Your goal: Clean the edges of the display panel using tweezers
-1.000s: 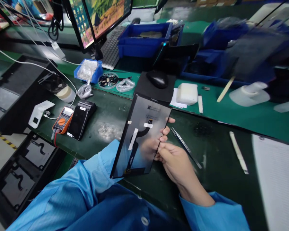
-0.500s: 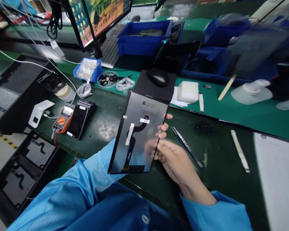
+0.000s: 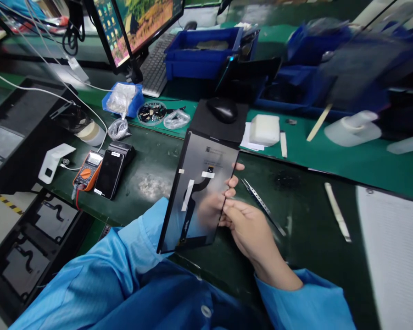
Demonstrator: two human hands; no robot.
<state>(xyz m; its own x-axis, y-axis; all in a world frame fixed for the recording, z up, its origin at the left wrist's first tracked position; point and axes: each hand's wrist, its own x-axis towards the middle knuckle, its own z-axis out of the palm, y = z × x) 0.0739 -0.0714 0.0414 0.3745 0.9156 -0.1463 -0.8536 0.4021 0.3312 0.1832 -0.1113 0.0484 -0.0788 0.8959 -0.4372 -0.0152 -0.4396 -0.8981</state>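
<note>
The display panel [image 3: 201, 197], a thin, dark-edged rectangle with a glossy grey back, was held tilted above the bench. A black ribbon cable [image 3: 190, 213] curved along it, beside white tape strips [image 3: 187, 195]; the small printed marks near its top seemed too blurred to read.

The person wears a long-sleeved garment [image 3: 165, 293] in bright blue, its fabric slightly shiny, with creases and folds along both sleeves. A faint fine line pattern shows in the cloth. One round, pale button [image 3: 206, 311] sits on the darker-looking front. The right cuff [image 3: 289, 282] is plain blue; the hands are bare.
</note>
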